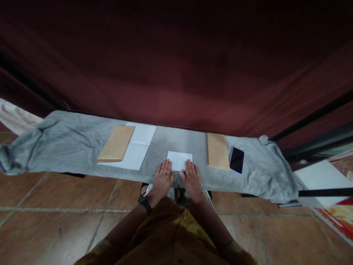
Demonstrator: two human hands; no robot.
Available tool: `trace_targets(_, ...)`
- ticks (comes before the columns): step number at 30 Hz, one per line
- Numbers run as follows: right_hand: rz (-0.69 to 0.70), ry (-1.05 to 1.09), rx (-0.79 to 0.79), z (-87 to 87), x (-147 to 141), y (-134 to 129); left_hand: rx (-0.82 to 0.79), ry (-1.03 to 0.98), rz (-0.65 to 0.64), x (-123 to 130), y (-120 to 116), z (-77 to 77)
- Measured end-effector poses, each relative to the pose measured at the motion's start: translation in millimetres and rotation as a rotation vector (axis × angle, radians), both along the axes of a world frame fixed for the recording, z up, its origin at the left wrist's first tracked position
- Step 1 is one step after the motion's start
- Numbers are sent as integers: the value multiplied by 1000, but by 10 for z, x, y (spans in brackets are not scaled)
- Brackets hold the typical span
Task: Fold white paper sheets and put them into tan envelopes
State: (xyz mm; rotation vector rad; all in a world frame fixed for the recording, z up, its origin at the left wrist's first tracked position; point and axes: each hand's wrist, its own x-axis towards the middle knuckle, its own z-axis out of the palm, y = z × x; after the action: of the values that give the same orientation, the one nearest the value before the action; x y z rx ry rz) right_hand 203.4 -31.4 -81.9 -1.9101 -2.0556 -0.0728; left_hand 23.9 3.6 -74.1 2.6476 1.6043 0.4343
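A small white sheet of paper [179,158], perhaps folded, lies flat on the grey cloth in front of me. My left hand [163,177] rests flat on its left near edge, fingers stretched out and pointing away from me. On the right near edge my right hand [192,178] lies the same way, fingers straight. The thumbs point toward each other across a narrow gap. The fingers cover the near corners of the paper.
Left of my hands, a brown envelope stack [117,143] overlaps creased white paper [140,147]. To the right lie more brown envelopes [217,151] and a phone [236,160]. Grey cloth [68,143] covers the narrow table. A dark red curtain [176,81] hangs behind it.
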Motion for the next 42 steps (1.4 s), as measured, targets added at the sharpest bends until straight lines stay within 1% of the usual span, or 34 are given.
trace_targets(5,-6,12,11,-12,-5,5,-12,-4,1,65,61,60)
trace_targets(9,-12,19,6,-26,-11,11,-25,-26,-80,249,191,97)
trace_targets(11,-8,19,-5,-35,-10,15,-42,-24,-132,352,266,84)
trace_targets(14,13,21,-31,-48,9,19,-70,-16,-157,448,358,22)
trace_targets(18,8,54,-35,-40,70,48,-71,-18,-157,441,406,-54)
trace_targets(21,37,82,-26,-3,87,137,-70,2,-183,405,404,-52)
trace_targets(24,95,102,-31,33,30,292,-79,35,-203,392,405,-35)
trace_targets(27,110,112,-62,29,-63,444,-67,50,-191,386,427,-43)
trace_targets(31,55,106,-90,-30,-116,547,-52,56,-171,348,488,-65)
trace_targets(37,2,83,-69,-79,-76,588,-82,46,-103,302,572,-35)
trace_targets(42,-29,93,-40,-88,-49,574,-63,25,-32,268,573,-26)
